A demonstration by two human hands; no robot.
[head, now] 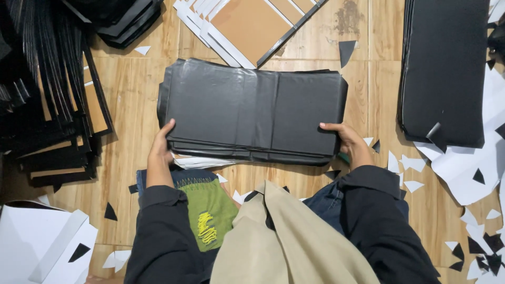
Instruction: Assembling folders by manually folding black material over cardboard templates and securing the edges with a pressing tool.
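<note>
A thick stack of black covered boards lies flat on the wooden floor in front of me, each board with a centre strip like a folder cover. My left hand grips the stack's near left corner, thumb on top. My right hand holds the near right corner the same way. Both sleeves are dark. White paper sheets stick out from under the stack's front edge.
Leaning black-and-brown boards crowd the left. Brown boards with white borders lie at the top. A tall stack of black sheets sits at right. White and black paper offcuts litter the right floor; white sheets at bottom left.
</note>
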